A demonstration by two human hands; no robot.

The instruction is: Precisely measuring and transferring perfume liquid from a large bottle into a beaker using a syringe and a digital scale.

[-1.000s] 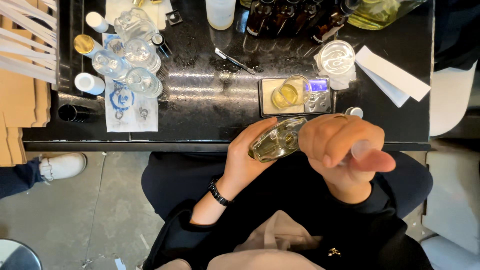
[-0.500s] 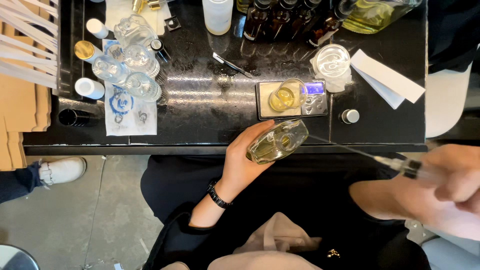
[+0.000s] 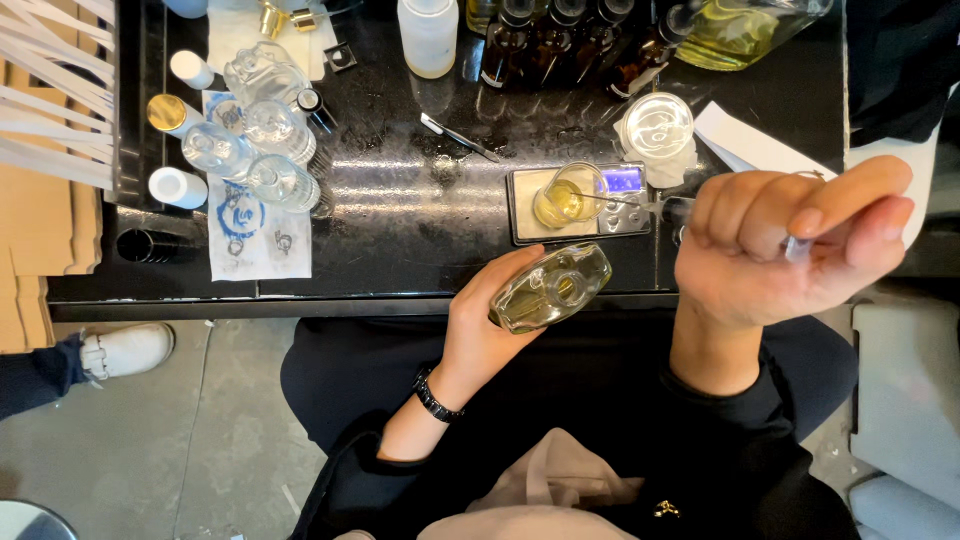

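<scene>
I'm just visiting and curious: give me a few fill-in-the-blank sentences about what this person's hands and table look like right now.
1. The left hand holds a clear glass ____ with pale yellow liquid.
2. The small beaker of yellow liquid stands on a digital ____.
3. The right hand pinches a thin pipette, raised ____ the table.
4. The left wrist wears a ____ band.

Missing words: bottle; scale; above; black

The table [image 3: 400, 215] at frame centre is black and glossy, throwing back light. Just below it, the flat bottle [image 3: 550, 290] is clear smooth glass, as is the small beaker [image 3: 570, 195] on the metal-faced scale [image 3: 530, 215]. At upper left lie a matt paper sheet [image 3: 255, 235] and white plastic caps [image 3: 178, 187].
</scene>
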